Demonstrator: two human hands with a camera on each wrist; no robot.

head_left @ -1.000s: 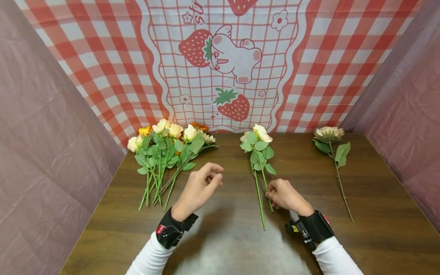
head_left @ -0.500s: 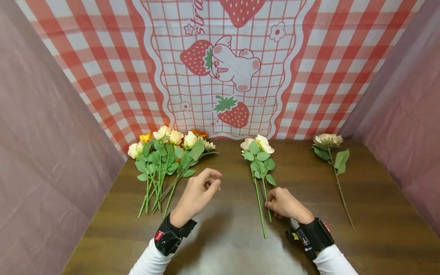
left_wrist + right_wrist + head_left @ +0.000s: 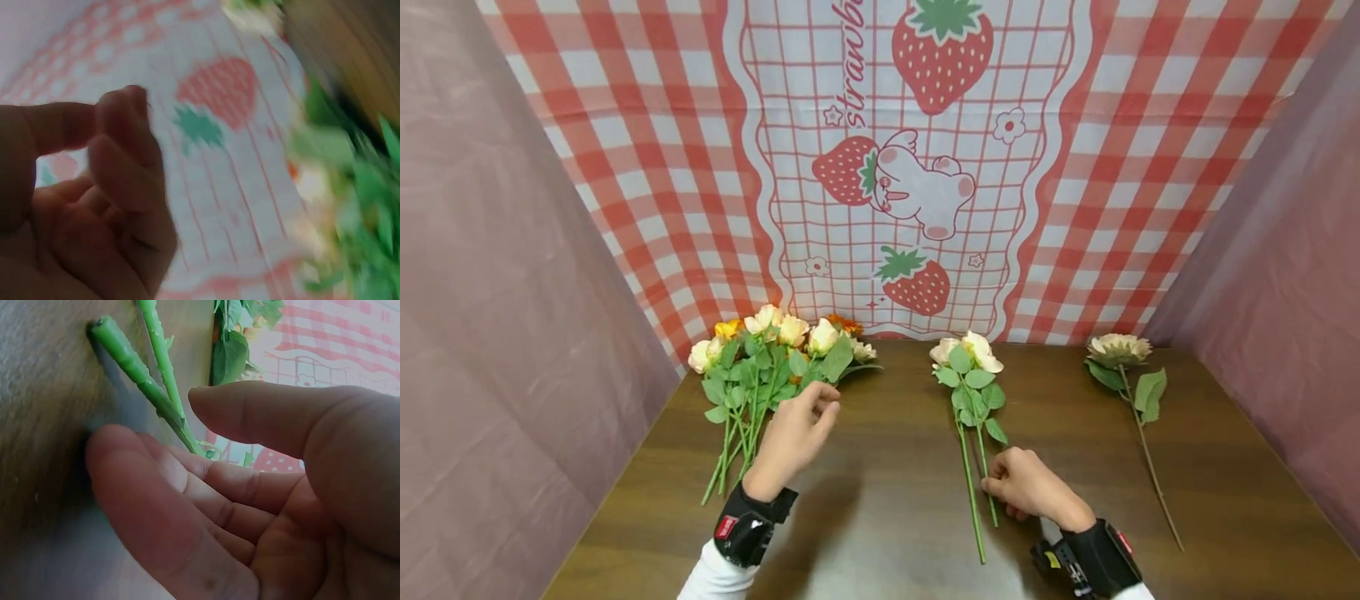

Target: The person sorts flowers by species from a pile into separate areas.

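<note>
Two cream roses (image 3: 981, 352) with green stems lie side by side in the middle of the wooden table. My right hand (image 3: 1032, 485) is low beside the lower part of the right-hand stem. In the right wrist view, the thumb and the bent fingers stand apart, with a green stem (image 3: 128, 359) just beyond the fingertips. My left hand (image 3: 792, 435) hovers over the right side of a bunch of flowers (image 3: 752, 375), covering some of the stems. Its fingers (image 3: 128, 178) are loosely curled with nothing in them.
The bunch at the left mixes cream and orange blooms. A single pale flower (image 3: 1118, 350) with a long brownish stem lies at the right. Behind the table (image 3: 895, 433) hangs a red-and-white checked cloth (image 3: 1138, 167) with strawberries; mauve cloths (image 3: 512, 292) flank both sides.
My left hand has moved left, onto the side of the bunch. The right hand stays by the same rose stem. The head view has tilted up, so everything appears lower.
</note>
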